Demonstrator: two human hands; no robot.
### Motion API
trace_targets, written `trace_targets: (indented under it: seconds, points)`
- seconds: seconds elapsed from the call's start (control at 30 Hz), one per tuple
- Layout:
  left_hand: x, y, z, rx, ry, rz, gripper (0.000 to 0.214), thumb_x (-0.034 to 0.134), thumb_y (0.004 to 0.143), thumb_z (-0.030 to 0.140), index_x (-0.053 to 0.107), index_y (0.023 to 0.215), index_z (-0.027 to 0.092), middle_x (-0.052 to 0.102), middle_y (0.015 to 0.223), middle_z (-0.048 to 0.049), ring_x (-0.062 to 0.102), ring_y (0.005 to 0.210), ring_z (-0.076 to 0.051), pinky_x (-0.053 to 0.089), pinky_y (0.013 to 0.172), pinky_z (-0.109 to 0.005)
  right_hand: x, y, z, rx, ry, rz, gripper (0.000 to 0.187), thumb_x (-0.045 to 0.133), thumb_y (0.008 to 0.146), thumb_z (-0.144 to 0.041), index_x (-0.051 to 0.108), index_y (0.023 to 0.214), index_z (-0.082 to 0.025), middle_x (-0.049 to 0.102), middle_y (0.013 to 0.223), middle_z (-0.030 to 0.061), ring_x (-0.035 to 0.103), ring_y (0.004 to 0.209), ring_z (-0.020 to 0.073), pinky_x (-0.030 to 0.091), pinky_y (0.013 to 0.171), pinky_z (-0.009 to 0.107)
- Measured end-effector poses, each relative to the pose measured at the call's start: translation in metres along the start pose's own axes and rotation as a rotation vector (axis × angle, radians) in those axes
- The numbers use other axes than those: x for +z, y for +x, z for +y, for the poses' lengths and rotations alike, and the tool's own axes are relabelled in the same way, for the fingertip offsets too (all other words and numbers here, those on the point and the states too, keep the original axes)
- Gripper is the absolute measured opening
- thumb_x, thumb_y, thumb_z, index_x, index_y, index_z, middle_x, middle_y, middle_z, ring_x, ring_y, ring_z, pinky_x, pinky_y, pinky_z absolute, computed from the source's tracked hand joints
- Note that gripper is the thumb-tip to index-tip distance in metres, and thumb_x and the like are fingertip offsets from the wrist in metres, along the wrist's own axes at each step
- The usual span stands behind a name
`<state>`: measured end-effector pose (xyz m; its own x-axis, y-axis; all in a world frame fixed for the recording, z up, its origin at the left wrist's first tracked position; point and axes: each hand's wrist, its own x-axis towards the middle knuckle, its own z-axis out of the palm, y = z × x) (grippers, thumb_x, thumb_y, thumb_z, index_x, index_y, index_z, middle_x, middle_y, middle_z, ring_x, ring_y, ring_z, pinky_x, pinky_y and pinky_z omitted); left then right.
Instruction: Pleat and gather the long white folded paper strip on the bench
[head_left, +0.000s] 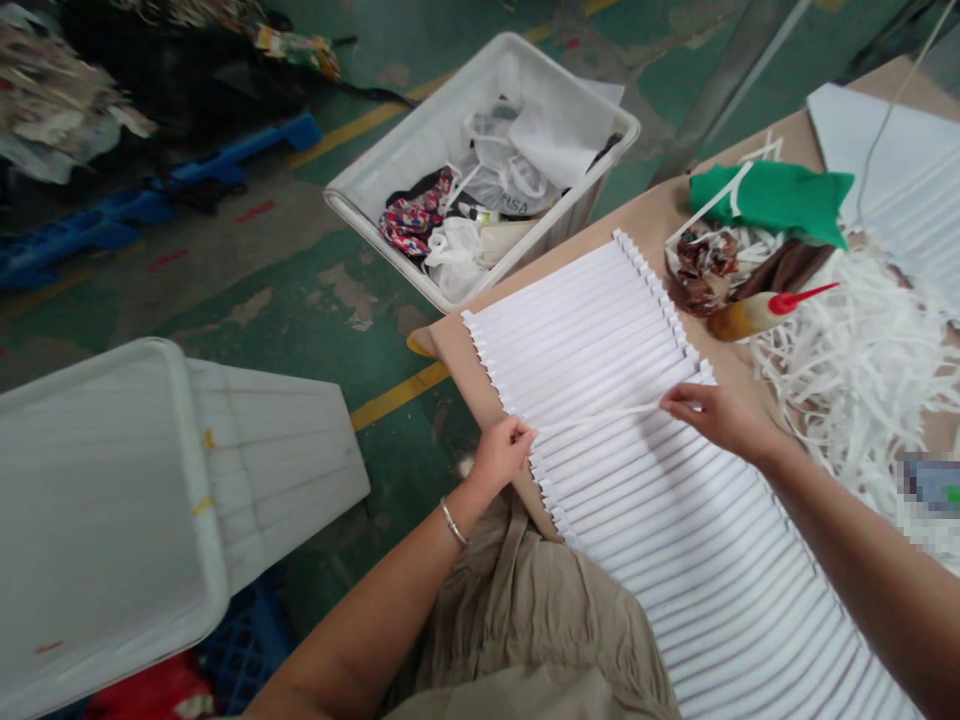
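Between my two hands a thin white strip (pixel 600 415) is stretched across a row of white folded paper pieces (pixel 577 340) laid in overlapping layers along the table. My left hand (pixel 504 452) pinches one end of the strip at the left edge of the row. At the right edge, my right hand (pixel 709 412) pinches the other end between thumb and fingers. The layered pieces have notched ends on both sides and run on toward my body. A heap of loose white strips (pixel 870 350) lies right of my right hand.
A glue bottle (pixel 750 315) with a red nozzle lies by a green cloth (pixel 772 198) on the brown tabletop (pixel 487 375). Beyond the table stands a white bin (pixel 360 220) holding bags and scraps. Another white bin (pixel 202 480) is at left. Blue pallets (pixel 172 195) lie behind.
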<state>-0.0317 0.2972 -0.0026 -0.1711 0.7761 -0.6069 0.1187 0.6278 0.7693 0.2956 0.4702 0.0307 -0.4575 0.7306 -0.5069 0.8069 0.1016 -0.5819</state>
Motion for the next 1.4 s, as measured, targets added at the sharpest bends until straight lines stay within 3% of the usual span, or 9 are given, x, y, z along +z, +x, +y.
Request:
trace_targets:
  seconds: [0.1, 0.23, 0.37, 0.47, 0.73, 0.9, 1.1, 1.4]
  points:
    - [-0.005, 0.011, -0.010, -0.021, -0.043, 0.066, 0.023, 0.058, 0.086, 0.035, 0.059, 0.070, 0.019, 0.062, 0.055, 0.0030, 0.053, 0.044, -0.010, 0.039, 0.050, -0.024, -0.013, 0.032, 0.010, 0.046, -0.033, 0.065, 0.034, 0.062, 0.084, -0.055, 0.071, 0.087, -0.022, 0.074, 0.081, 0.0035, 0.067, 0.077, 0.0198, 0.050, 0.076, 0.032]
    - [0.000, 0.029, -0.019, -0.060, -0.134, 0.093, 0.017, 0.056, 0.086, 0.033, 0.060, 0.076, 0.019, 0.068, 0.063, 0.0007, 0.060, 0.046, -0.012, 0.041, 0.048, -0.023, -0.027, 0.067, 0.002, 0.132, -0.049, 0.089, 0.029, 0.063, 0.085, -0.045, 0.072, 0.094, -0.019, 0.074, 0.081, 0.0044, 0.068, 0.076, 0.0189, 0.050, 0.076, 0.030]
    - [0.006, 0.040, -0.021, -0.097, -0.125, 0.201, 0.018, 0.058, 0.086, 0.034, 0.053, 0.075, 0.021, 0.060, 0.056, 0.0048, 0.054, 0.041, -0.011, 0.040, 0.045, -0.023, -0.037, 0.090, -0.010, 0.208, -0.141, 0.179, 0.023, 0.069, 0.084, -0.040, 0.069, 0.085, -0.017, 0.070, 0.069, 0.0038, 0.061, 0.066, 0.0155, 0.044, 0.066, 0.028]
    - [0.009, 0.044, -0.021, -0.097, -0.112, 0.211, 0.017, 0.056, 0.088, 0.033, 0.055, 0.076, 0.021, 0.062, 0.057, 0.0040, 0.053, 0.041, -0.010, 0.039, 0.045, -0.023, -0.041, 0.102, -0.012, 0.224, -0.161, 0.174, 0.020, 0.065, 0.087, -0.037, 0.070, 0.087, -0.017, 0.071, 0.071, 0.0042, 0.058, 0.061, 0.0135, 0.041, 0.060, 0.027]
    - [0.010, 0.046, -0.016, -0.101, -0.102, 0.255, 0.013, 0.055, 0.088, 0.030, 0.056, 0.079, 0.021, 0.063, 0.060, 0.0031, 0.055, 0.042, -0.010, 0.039, 0.045, -0.022, -0.038, 0.115, -0.012, 0.212, -0.290, 0.271, 0.018, 0.071, 0.087, -0.033, 0.067, 0.083, -0.016, 0.070, 0.071, 0.0056, 0.061, 0.069, 0.0145, 0.041, 0.069, 0.026]
    - [0.009, 0.046, -0.013, -0.088, -0.046, 0.273, 0.017, 0.055, 0.089, 0.032, 0.056, 0.076, 0.020, 0.061, 0.057, 0.0034, 0.055, 0.041, -0.011, 0.040, 0.044, -0.022, -0.033, 0.122, 0.002, 0.210, -0.268, 0.256, 0.016, 0.064, 0.089, -0.030, 0.071, 0.090, -0.016, 0.072, 0.072, 0.0054, 0.063, 0.069, 0.0163, 0.045, 0.073, 0.028]
    - [0.010, 0.048, -0.015, -0.091, -0.030, 0.293, 0.017, 0.057, 0.088, 0.033, 0.057, 0.076, 0.020, 0.062, 0.056, 0.0043, 0.056, 0.040, -0.011, 0.041, 0.045, -0.022, -0.025, 0.130, 0.013, 0.186, -0.352, 0.351, 0.021, 0.066, 0.083, -0.035, 0.071, 0.087, -0.015, 0.072, 0.078, 0.0077, 0.063, 0.071, 0.0204, 0.048, 0.074, 0.031]
    - [0.009, 0.050, -0.012, -0.116, 0.001, 0.283, 0.017, 0.056, 0.087, 0.034, 0.055, 0.076, 0.021, 0.061, 0.057, 0.0043, 0.056, 0.042, -0.012, 0.041, 0.048, -0.024, -0.017, 0.140, 0.017, 0.220, -0.440, 0.308, 0.022, 0.062, 0.088, -0.033, 0.071, 0.096, -0.015, 0.075, 0.091, 0.0112, 0.067, 0.083, 0.0240, 0.048, 0.078, 0.033]
